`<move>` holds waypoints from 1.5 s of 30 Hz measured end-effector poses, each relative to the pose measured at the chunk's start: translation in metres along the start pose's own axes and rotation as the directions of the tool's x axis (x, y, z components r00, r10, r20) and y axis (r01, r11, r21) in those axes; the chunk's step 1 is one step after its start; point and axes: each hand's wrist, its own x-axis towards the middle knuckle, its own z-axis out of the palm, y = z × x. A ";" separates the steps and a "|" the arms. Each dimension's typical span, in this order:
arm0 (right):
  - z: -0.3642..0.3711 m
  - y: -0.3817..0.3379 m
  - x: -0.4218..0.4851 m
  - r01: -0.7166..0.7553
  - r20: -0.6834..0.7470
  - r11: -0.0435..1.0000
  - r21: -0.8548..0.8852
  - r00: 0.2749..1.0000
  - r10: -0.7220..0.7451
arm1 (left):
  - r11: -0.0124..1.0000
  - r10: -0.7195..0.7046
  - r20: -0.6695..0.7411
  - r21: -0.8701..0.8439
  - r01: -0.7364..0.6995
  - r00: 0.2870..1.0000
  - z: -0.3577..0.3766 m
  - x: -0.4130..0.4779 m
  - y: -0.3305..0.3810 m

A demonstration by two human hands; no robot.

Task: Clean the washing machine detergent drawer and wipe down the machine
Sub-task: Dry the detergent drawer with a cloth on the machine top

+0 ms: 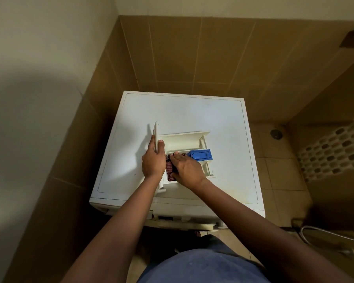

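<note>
Both bare forearms reached forward over the front edge of the white washing machine [192, 111], which stood in a brown-tiled corner. Right hand [187, 170] lay palm down on a red-checked cloth [170, 170], fingers curled over it, pressing it into the near compartment of the detergent drawer [182, 139]. How tightly the cloth was pinched could not be told; the fingertips were hidden under the hand. Left hand [153, 160] sat just left of the right hand, almost touching it, closed around the drawer's front panel [156, 135], thumb on the inner side, fingers on the outer side. The panel stood upright on edge, rising beyond the left hand.

The drawer was out of its slot and lay flat on the machine's top, running rightward from the left hand. Just beyond the right hand's fingertips sat a blue insert [200, 154] in the drawer's middle section. Farther beyond both hands was the drawer's larger far compartment, off-white.

Well to the right of the right hand, on the tiled floor, were a round drain [276, 134] and a metal hose [325, 233].
</note>
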 end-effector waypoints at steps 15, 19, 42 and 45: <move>0.001 -0.006 0.025 -0.037 0.075 0.995 -0.096 0.996 0.045 | 1.000 -0.009 0.006 -0.022 0.010 1.000 0.001 0.001 -0.001; -0.003 -0.002 0.025 -0.017 0.086 0.996 -0.083 0.996 0.024 | 1.000 -0.008 0.005 -0.016 0.008 1.000 0.001 0.001 0.000; -0.028 0.021 -0.052 -0.109 -0.251 0.897 0.429 0.939 0.234 | 0.999 -0.046 0.008 0.011 0.046 0.999 -0.002 -0.003 0.005; -0.024 0.014 -0.065 -0.220 -0.163 0.963 0.158 0.956 0.245 | 0.999 -0.042 0.012 -0.007 0.042 0.999 -0.002 -0.003 0.004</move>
